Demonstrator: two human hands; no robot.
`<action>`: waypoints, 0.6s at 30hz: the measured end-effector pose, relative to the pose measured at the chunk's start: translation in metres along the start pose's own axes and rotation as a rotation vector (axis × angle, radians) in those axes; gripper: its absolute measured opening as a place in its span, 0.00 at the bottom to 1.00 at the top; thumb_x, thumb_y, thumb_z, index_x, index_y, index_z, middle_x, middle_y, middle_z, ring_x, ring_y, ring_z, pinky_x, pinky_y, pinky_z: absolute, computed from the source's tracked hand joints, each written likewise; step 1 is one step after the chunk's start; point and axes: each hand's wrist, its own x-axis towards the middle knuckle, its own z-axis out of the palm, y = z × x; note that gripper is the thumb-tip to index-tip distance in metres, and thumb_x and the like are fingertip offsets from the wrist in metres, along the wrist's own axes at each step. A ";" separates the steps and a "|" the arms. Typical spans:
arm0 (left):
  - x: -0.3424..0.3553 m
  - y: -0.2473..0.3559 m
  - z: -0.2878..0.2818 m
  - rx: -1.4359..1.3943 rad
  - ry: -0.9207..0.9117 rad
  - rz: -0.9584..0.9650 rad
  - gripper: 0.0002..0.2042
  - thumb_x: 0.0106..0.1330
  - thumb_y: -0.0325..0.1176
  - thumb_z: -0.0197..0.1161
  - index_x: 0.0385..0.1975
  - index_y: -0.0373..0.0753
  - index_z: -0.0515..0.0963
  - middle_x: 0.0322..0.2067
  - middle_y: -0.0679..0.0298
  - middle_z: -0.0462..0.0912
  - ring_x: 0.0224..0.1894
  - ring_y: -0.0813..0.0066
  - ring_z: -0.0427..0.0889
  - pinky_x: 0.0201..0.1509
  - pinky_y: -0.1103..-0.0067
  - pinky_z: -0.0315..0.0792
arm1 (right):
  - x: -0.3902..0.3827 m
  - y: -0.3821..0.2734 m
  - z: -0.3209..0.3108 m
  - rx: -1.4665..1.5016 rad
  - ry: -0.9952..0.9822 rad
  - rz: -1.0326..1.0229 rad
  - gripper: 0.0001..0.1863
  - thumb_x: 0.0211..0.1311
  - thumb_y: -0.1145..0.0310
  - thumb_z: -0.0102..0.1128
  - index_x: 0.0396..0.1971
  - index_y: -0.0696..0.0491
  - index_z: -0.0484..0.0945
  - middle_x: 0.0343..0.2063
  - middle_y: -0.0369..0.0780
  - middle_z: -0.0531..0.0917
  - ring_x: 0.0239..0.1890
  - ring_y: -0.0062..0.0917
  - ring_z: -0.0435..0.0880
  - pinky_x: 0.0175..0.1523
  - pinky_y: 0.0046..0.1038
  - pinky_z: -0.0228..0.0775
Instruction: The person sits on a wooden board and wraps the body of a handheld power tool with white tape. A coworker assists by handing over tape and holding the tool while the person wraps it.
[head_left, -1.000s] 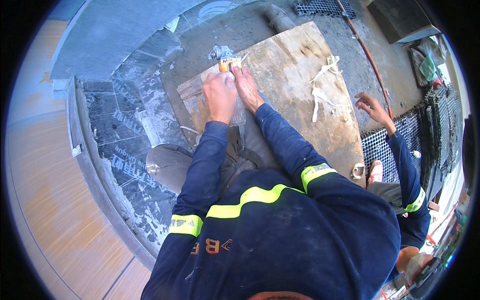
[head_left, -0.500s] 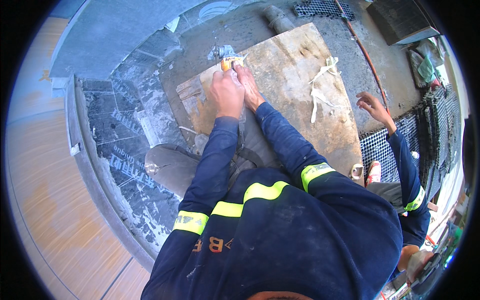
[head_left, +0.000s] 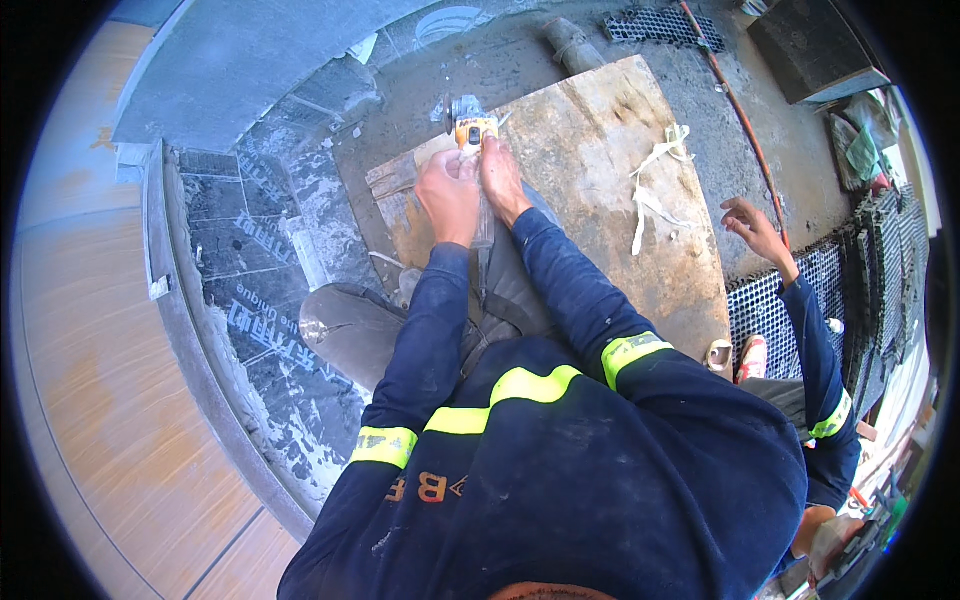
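Observation:
Out in front of me is a small angle grinder (head_left: 474, 132) with a yellow body and a grey-blue head, its thin disc edge-on at the left. My right hand (head_left: 503, 182) grips it along the right side, thumb up by the dark switch. Curled fingers of my left hand (head_left: 447, 200) close on its rear end, where the hand hides most of the handle. Something pale and translucent hangs below, between my wrists; I cannot make out what it is. Under the grinder and to its right lies a stained wooden board (head_left: 570, 150).
White strips (head_left: 648, 190) lie on the board. A co-worker's hand (head_left: 755, 230) reaches in at the right, beside black plastic grid panels (head_left: 790, 285). An orange-red pipe (head_left: 740, 115) crosses the floor. Dark printed sheeting (head_left: 265, 270) and a raised edge (head_left: 175, 280) lie left.
The view has shifted slightly, so the scene sits lower and further right. My left hand has slid back from the grinder's body, showing more yellow and the switch.

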 end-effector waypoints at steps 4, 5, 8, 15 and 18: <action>0.007 0.006 0.005 -0.020 0.009 -0.060 0.10 0.61 0.27 0.74 0.40 0.30 0.87 0.36 0.46 0.90 0.37 0.55 0.91 0.47 0.66 0.82 | 0.015 0.016 0.010 -0.009 -0.005 0.053 0.39 0.81 0.45 0.34 0.57 0.72 0.76 0.55 0.68 0.82 0.64 0.60 0.79 0.68 0.48 0.69; 0.008 0.007 0.005 -0.002 0.016 -0.054 0.09 0.61 0.26 0.74 0.39 0.30 0.87 0.35 0.46 0.90 0.36 0.53 0.91 0.46 0.65 0.81 | 0.018 0.020 0.010 -0.002 -0.021 0.031 0.39 0.81 0.45 0.34 0.57 0.72 0.76 0.56 0.68 0.81 0.64 0.60 0.79 0.68 0.47 0.68; 0.010 0.001 0.011 0.049 0.009 -0.054 0.10 0.60 0.28 0.75 0.38 0.30 0.87 0.35 0.46 0.90 0.38 0.52 0.91 0.47 0.63 0.82 | 0.025 0.027 0.009 -0.003 -0.061 -0.017 0.40 0.81 0.45 0.33 0.57 0.72 0.76 0.55 0.68 0.81 0.64 0.61 0.79 0.69 0.48 0.68; 0.013 -0.003 0.019 0.113 0.076 -0.085 0.10 0.61 0.30 0.74 0.36 0.31 0.88 0.32 0.48 0.91 0.37 0.53 0.92 0.47 0.64 0.83 | 0.019 0.015 0.007 -0.095 -0.036 -0.083 0.39 0.82 0.46 0.33 0.51 0.73 0.78 0.51 0.71 0.81 0.61 0.64 0.79 0.66 0.51 0.68; 0.014 0.006 0.019 0.126 0.065 -0.087 0.10 0.61 0.31 0.74 0.36 0.31 0.88 0.32 0.48 0.91 0.37 0.53 0.92 0.47 0.65 0.83 | 0.024 0.019 0.006 -0.114 -0.013 -0.096 0.39 0.82 0.46 0.33 0.49 0.73 0.79 0.51 0.71 0.82 0.60 0.64 0.80 0.64 0.52 0.69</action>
